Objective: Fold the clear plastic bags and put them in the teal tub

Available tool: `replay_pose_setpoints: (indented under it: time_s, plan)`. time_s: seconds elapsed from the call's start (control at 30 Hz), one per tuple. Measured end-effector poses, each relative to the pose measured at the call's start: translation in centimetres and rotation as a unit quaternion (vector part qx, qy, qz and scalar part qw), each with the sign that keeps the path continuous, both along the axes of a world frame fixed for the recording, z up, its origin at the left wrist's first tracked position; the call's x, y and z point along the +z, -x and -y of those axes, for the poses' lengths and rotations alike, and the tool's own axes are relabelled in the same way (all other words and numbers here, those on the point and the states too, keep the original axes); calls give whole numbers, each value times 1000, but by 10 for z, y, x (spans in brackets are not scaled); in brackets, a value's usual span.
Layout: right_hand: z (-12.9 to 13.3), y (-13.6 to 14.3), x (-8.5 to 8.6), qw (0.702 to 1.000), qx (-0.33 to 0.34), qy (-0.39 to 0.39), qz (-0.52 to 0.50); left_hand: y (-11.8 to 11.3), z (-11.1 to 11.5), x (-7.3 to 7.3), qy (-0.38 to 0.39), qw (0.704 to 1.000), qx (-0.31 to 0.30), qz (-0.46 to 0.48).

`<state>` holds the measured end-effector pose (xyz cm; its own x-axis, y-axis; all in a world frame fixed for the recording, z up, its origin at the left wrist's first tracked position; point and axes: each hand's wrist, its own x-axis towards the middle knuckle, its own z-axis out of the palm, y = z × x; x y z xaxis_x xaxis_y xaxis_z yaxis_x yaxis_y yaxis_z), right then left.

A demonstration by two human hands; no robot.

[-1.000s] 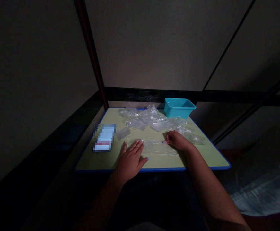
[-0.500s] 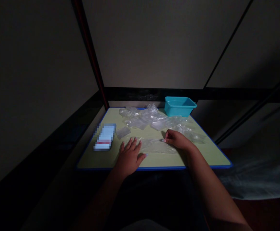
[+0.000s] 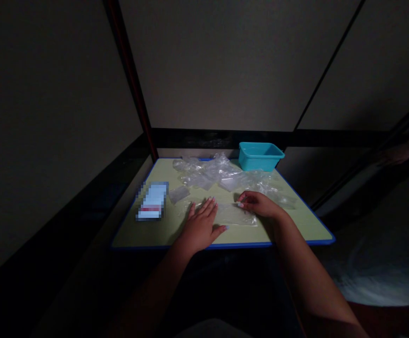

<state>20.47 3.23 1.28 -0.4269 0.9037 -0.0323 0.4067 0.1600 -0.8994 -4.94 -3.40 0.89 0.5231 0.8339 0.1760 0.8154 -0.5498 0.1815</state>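
A clear plastic bag [image 3: 234, 215] lies spread on the pale yellow table [image 3: 148, 236] close to its front edge. My left hand [image 3: 201, 226] rests flat on the left part of this bag, fingers stretched out. At the bag's upper right, my right hand [image 3: 258, 204] is closed, with thumb and fingertips pinching its edge. Behind both hands lies a loose heap of crumpled clear plastic bags [image 3: 222, 168]. A small flat clear packet [image 3: 179, 194] sits to the left of the heap.
A turquoise plastic tub [image 3: 260, 158] stands at the table's back right corner. On the left lies a phone-like device [image 3: 153, 199], its screen blurred out. Walls rise behind and to the left. Part of another person's arm [image 3: 403, 150] shows at the far right.
My left hand has slid to the right across the plastic bag, which now lies flatter. My right hand stays nearly in place. Another person's arm has come into view at the right.
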Motion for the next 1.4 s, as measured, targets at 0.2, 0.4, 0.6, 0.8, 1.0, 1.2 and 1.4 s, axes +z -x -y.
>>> replay_pose_setpoints:
  time_s: [0.2,0.4,0.6,0.8,1.0,1.2,1.4]
  plan:
    - [7,-3,0,1000,-6,2,5,-17,-3,-7,4,1000,-4,9]
    - [14,-5,-6,999,-25,18,-14,-22,-4,-13,15,1000,-3,25]
    - [27,-3,-2,998,-36,31,-39,-22,-3,-10,44,999,7,10]
    - [33,1,4,997,-42,28,-50,-23,-2,-11,44,999,12,10]
    - [26,11,20,998,-40,36,-40,-23,-3,-14,37,999,7,24]
    - [21,21,35,1000,-19,14,-18,-24,-2,-15,31,999,10,37]
    - [22,23,43,1000,-20,-5,-1,-24,-2,-12,47,998,9,41]
